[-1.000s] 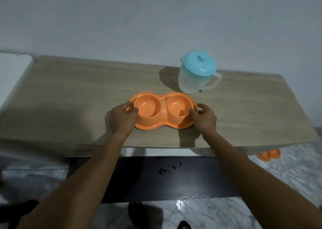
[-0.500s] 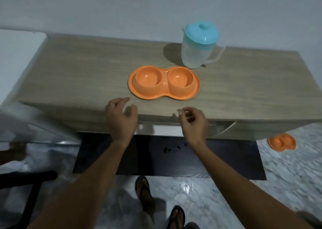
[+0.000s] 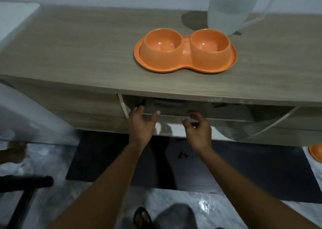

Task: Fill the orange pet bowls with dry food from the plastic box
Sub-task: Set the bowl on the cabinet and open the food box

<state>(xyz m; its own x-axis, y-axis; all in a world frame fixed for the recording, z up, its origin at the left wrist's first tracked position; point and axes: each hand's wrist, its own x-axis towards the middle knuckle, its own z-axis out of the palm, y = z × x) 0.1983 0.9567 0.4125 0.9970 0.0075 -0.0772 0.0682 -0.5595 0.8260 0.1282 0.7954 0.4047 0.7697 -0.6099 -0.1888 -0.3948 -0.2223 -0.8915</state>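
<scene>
An orange double pet bowl stands on the wooden table top, both cups empty. Below the table's front edge, in the shadowed opening, sits a greyish plastic box, only partly visible. My left hand reaches toward the box's left end with fingers spread, holding nothing. My right hand hangs just in front of the box with fingers loosely curled and apart, also holding nothing. Whether either hand touches the box is unclear.
A translucent jug with a teal lid stands behind the bowls at the back right. A second orange bowl lies on the floor at right. A dark mat covers the floor below; a black chair leg is at left.
Both hands let go of the orange bowl, drew back over the table edge and dropped to the opening beneath. The view tilted down and came closer.
</scene>
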